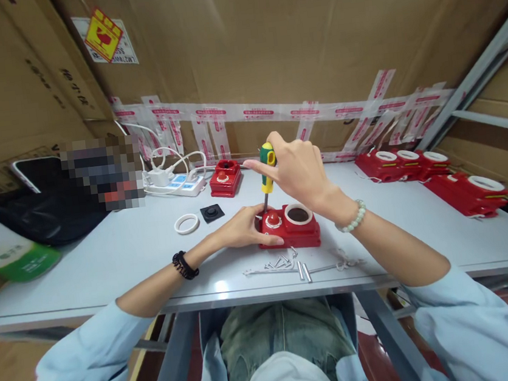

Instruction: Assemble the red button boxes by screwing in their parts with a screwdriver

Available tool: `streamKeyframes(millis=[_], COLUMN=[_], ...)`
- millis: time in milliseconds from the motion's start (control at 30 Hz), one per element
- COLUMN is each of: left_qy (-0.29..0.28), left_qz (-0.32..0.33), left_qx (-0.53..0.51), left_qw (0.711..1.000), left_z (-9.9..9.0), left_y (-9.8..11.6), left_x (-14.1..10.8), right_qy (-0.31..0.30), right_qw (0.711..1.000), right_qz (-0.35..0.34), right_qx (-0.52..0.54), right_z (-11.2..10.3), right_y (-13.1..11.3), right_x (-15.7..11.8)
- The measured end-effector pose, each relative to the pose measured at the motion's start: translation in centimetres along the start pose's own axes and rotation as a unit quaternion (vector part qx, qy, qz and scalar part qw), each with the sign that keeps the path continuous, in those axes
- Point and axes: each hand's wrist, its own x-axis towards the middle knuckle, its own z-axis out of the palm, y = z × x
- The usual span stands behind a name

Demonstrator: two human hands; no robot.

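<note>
A red plastic housing (291, 239) with a white ring and a round red knob lies on the table in front of me. My left hand (245, 228) grips its left end, thumb along the front side and fingers behind. In my right hand (300, 170) is a screwdriver (266, 167) with a green and yellow handle, held upright. Its shaft points down at the housing's back left corner; the tip is too small to make out. Several screws (278, 263) and two short metal pins (304, 271) lie just in front of the housing.
A white ring (187, 224) and a black square part (212, 212) lie to the left. Behind stand another red housing (225, 179) and a power strip (180, 186). Several red housings (465, 194) sit at the right. A phone (37, 174) and a green-white package (10, 249) are far left.
</note>
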Motion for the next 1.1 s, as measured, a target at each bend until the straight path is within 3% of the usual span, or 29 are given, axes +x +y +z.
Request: streamKeyframes(millis=[100, 267, 367, 533, 633, 733, 800, 900, 1000, 1100], left_qy=[-0.005, -0.008, -0.011, -0.007, -0.009, -0.006, -0.004, -0.003, 0.000, 0.002], left_qz=[0.003, -0.001, 0.000, -0.008, -0.008, -0.003, 0.000, -0.001, -0.001, 0.005], left_qx=[0.005, 0.019, 0.010, 0.022, 0.020, 0.023, 0.019, 0.018, 0.019, 0.008], left_qw=[1.000, 1.000, 1.000, 1.000, 1.000, 1.000, 1.000, 1.000, 1.000, 1.000], left_z=[0.0, -0.1, -0.2, -0.2, -0.1, -0.1, -0.1, -0.1, -0.1, -0.1], left_y=[-0.2, -0.4, -0.3, -0.2, -0.3, -0.5, -0.6, -0.7, -0.6, -0.5], left_x=[0.1, 0.1, 0.0, 0.1, 0.2, 0.2, 0.2, 0.2, 0.3, 0.2], right_qy=[-0.028, -0.202, -0.244, -0.204, -0.295, -0.371, -0.382, -0.369, -0.307, -0.270], right_qw=[0.998, 0.967, 0.958, 0.975, 0.946, 0.916, 0.910, 0.917, 0.934, 0.948], right_qz=[-0.048, -0.149, -0.130, -0.089, -0.096, -0.133, -0.146, -0.115, -0.090, -0.080], right_qx=[0.013, 0.056, 0.082, -0.029, -0.091, -0.077, -0.059, -0.098, -0.160, -0.150], right_z=[-0.7, -2.7, -3.3, -3.4, -4.7, -6.3, -6.7, -6.1, -4.9, -4.5], right_y=[0.2, 1.3, 1.6, -0.2, -1.6, -2.0, -2.1, -2.1, -1.9, -1.3], right_x=[0.9, 2.9, 3.7, 4.3, 5.0, 5.7, 5.7, 4.9, 3.9, 3.8])
